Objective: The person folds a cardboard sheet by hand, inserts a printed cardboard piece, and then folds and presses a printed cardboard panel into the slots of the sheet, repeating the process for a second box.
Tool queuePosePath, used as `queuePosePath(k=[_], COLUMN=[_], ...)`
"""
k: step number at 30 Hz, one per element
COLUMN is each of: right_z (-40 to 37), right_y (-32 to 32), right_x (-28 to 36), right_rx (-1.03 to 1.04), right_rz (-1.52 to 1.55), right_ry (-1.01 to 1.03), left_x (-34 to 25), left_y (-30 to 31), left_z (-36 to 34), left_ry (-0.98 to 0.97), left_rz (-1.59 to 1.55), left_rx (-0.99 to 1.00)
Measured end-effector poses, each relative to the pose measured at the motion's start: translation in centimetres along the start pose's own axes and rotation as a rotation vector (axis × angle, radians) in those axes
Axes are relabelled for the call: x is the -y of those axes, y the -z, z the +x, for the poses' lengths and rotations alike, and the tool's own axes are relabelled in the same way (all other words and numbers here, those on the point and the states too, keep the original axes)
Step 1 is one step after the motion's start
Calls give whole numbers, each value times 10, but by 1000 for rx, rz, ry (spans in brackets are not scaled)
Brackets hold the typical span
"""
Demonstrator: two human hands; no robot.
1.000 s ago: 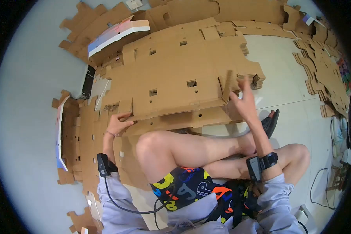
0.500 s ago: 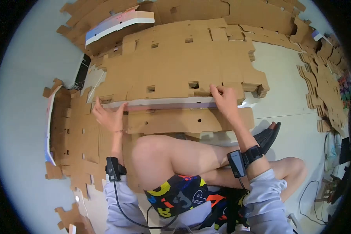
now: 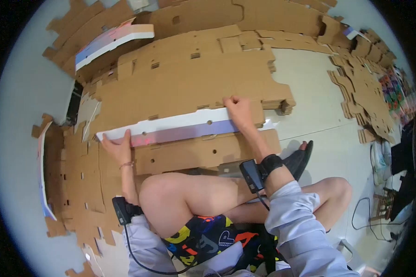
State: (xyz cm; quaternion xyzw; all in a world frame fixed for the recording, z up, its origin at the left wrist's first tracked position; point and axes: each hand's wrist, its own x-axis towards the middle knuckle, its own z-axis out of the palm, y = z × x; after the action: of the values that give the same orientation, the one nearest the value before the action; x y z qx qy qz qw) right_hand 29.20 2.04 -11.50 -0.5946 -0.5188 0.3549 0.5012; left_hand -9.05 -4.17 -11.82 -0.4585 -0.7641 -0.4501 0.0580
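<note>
A long printed cardboard strip (image 3: 173, 132), white along the top and pink to purple below, stands along the near edge of a large brown cardboard sheet (image 3: 185, 83). My left hand (image 3: 118, 150) grips its left end, thumb on the printed face and fingers at the outer end. At the right end, my right hand (image 3: 239, 113) is closed with bent fingers at the strip's top edge. Those fingertips are partly hidden. Just below the strip, nearer my legs, lies a brown cardboard flap (image 3: 182, 154) with round holes.
Cardboard pieces with printed edges stand at the upper left (image 3: 115, 44) and far left (image 3: 42, 171). Flat cardboard is stacked on the right (image 3: 367, 92). My crossed legs (image 3: 194, 194) are close below the strip. Shoes (image 3: 381, 161) and a small wooden stool (image 3: 383, 203) are at far right.
The strip has tilted so more of its white and purple face shows, and it covers the sheet's near slots. Both hands have turned with it. The whole view has shifted.
</note>
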Motion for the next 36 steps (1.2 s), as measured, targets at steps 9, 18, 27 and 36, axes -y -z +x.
queuePosePath(k=[9, 18, 27, 36], right_z=[-42, -54, -36, -37], right_y=[17, 38, 103, 95], right_x=[12, 84, 182, -31], right_rx=[73, 75, -178, -18], right_rz=[189, 322, 383, -412], right_ry=[-36, 159, 347, -125], left_x=[23, -70, -144, -65], left_y=[35, 83, 149, 13], left_z=[7, -11, 32, -54], left_ry=[27, -123, -511, -12], left_rz=[-268, -450, -554, -277], left_rx=[226, 238, 206, 769])
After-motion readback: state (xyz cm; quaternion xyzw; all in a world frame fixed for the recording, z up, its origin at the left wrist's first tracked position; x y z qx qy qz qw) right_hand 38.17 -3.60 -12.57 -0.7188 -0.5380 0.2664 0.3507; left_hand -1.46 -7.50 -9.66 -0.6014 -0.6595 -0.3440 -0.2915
